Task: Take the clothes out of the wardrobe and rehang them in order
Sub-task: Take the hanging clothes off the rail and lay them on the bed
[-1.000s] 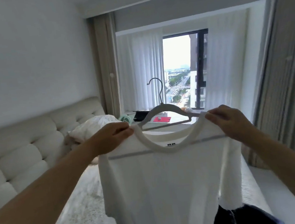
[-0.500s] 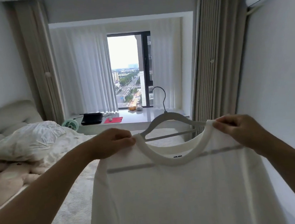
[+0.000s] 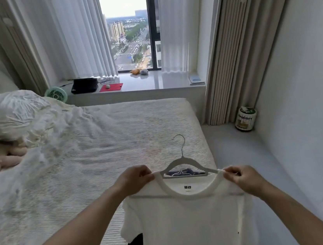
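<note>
White T-shirt lowered over bed — left hand, right hand pinching shoulders on hanger

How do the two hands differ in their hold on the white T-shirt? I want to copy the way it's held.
The left hand grips the T-shirt at its shoulder with fingers curled over the cloth in a fuller fist; the right hand pinches its shoulder with thumb and fingertips. The left hand sits slightly higher in the picture than the right hand. Both hold the shirt at the ends of the white hanger, beside the collar, over the bed.
</note>
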